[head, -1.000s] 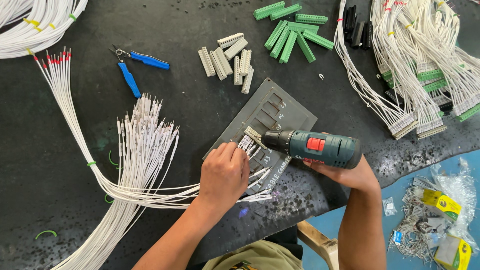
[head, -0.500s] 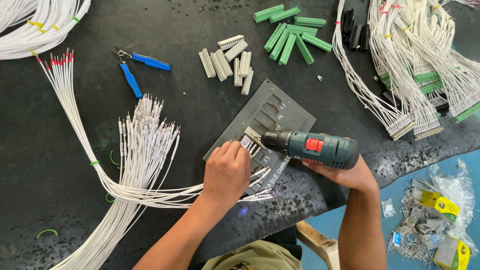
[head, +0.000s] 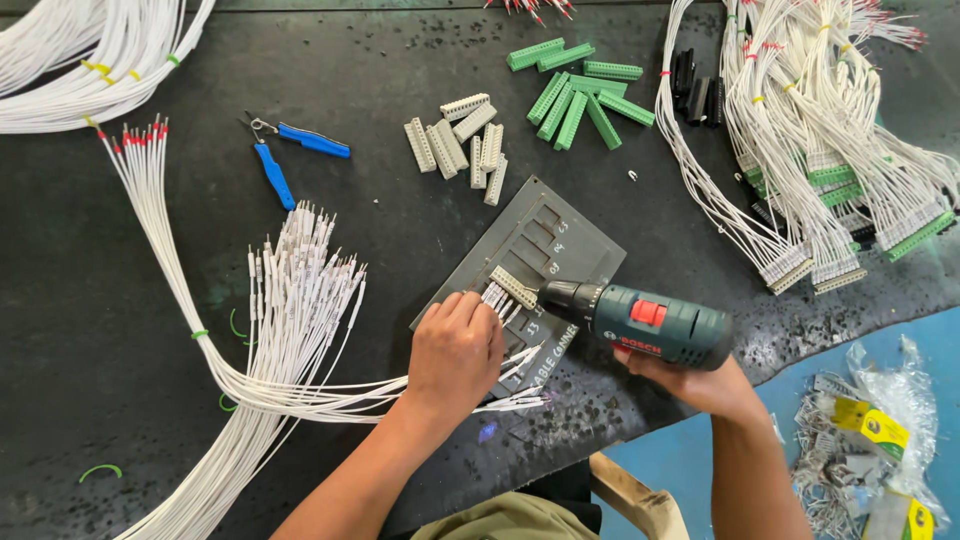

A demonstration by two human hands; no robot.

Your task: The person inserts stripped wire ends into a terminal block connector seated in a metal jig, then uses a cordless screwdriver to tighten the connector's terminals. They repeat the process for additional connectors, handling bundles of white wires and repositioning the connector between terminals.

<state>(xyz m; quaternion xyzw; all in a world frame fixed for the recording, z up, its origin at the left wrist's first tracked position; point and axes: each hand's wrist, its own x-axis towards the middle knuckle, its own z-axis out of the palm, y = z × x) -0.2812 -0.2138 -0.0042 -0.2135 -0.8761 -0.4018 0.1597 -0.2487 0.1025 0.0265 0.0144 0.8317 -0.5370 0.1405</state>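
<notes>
A black work mat (head: 120, 330) is seen covered with white wire bundles (head: 290, 330), on which a dark slotted jig plate (head: 560, 235) is laid near the front edge. A teal cordless screwdriver (head: 655, 322) is gripped from beneath by the right hand (head: 700, 385), fingers closed round its body, its tip set against the grey terminal block (head: 513, 287) seated in the jig. The wired end of that block is pressed down by the left hand (head: 455, 350), fingers curled.

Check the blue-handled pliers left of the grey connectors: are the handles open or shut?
Open. The blue-handled pliers lie flat on the black table, their two handles spread in a V from the pivot, clear of both hands.
</notes>
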